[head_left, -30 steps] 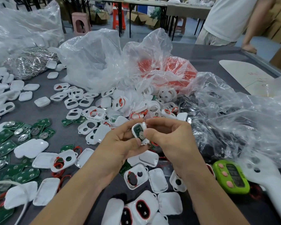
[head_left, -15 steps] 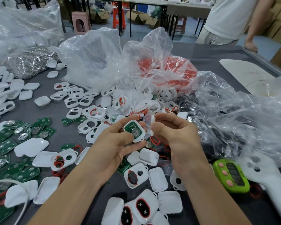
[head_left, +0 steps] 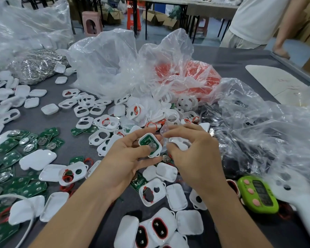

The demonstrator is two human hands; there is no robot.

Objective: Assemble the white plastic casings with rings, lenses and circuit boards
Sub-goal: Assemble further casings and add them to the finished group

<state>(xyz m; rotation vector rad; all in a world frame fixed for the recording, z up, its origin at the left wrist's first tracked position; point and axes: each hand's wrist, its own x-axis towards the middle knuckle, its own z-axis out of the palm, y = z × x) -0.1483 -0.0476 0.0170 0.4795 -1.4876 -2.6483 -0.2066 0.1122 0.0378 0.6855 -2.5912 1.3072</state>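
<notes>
- A white casing point(head_left: 159, 147) with a green circuit board point(head_left: 145, 141) seated in it is being gripped by the left hand point(head_left: 125, 158), whose thumb and fingers are curled round its edges, above the grey table point(head_left: 231, 61).
- A clear lens point(head_left: 166, 130) is being pinched at the fingertips of the right hand point(head_left: 197, 154), just beside that casing.
- A second white shell point(head_left: 179, 143) is being cradled under the right hand's curled fingers.
- Loose green boards point(head_left: 11, 156) are being kept at the table's left.

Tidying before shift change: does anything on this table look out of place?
Yes: a green gadget with pink buttons lies near right beside a white handle; it matches none of the assembly parts. The left hand holds a casing with its board fitted; the right hand pinches a clear lens.
</notes>
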